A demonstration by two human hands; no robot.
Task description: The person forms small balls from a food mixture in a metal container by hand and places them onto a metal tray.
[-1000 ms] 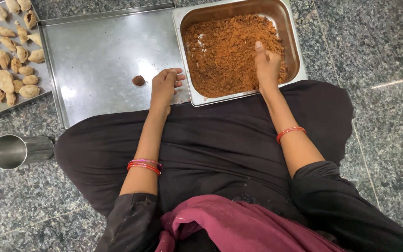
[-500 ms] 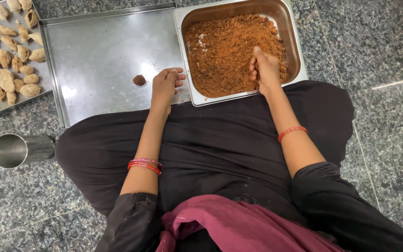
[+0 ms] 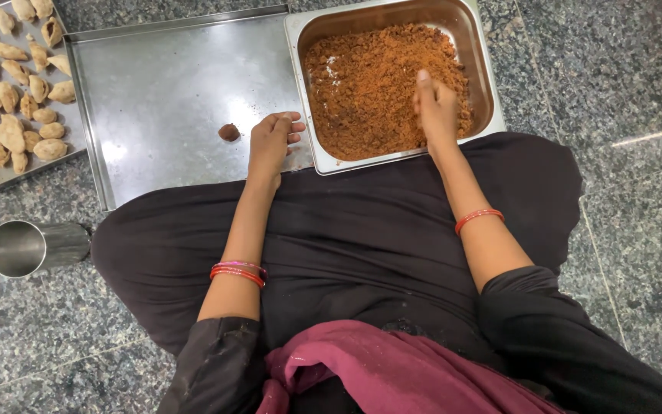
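Two hands are at work over two steel vessels. The right hand (image 3: 437, 107) rests in the deep steel pan (image 3: 298, 46) of brown crumbly filling (image 3: 369, 92), fingers drawn together into the mix at its 4 o'clock side, seemingly gathering a portion. The left hand (image 3: 271, 142) lies loosely curled, holding nothing, on the flat steel tray (image 3: 162, 84) at its 4 o'clock corner, touching the pan's rim. One small filling ball (image 3: 229, 132) sits at 9 o'clock of that hand, just beside it. Recommendation: pinch an even amount and press firmly, since the crumb looks loose. Folded dumplings (image 3: 9, 100) fill a farther tray; a steel tumbler (image 3: 28, 247) lies on the floor.
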